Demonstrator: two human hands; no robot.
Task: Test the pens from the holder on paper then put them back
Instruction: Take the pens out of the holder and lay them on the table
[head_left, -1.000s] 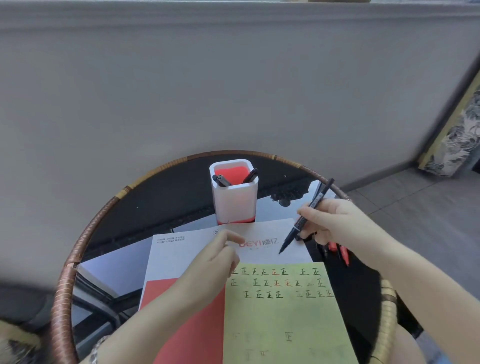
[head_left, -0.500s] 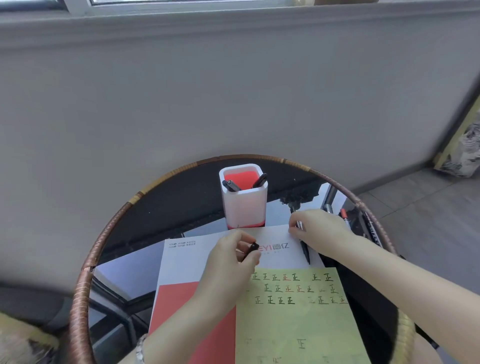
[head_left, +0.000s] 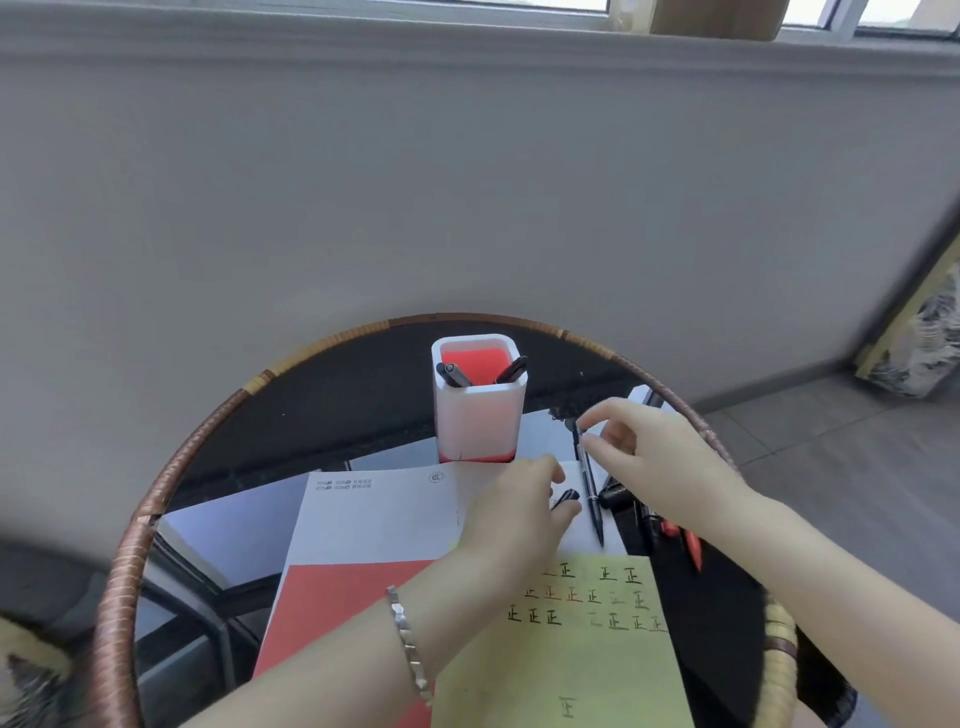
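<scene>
A white pen holder with a red inside stands at the back of the round table and holds two black pens. My right hand pinches the upper end of a black pen, tip pointing down over the white sheet. My left hand holds a small black pen cap just left of that pen. A yellow-green paper with rows of written marks lies in front, on a red and white folder.
The glass-topped table has a woven rattan rim. More pens, black and red, lie on the table under my right forearm. A grey wall rises behind the table. A patterned panel leans at the far right on the tiled floor.
My right hand turned the pen from a writing grip to a tip-down hold by its top. My left hand picked up the cap and moved right, close to the pen.
</scene>
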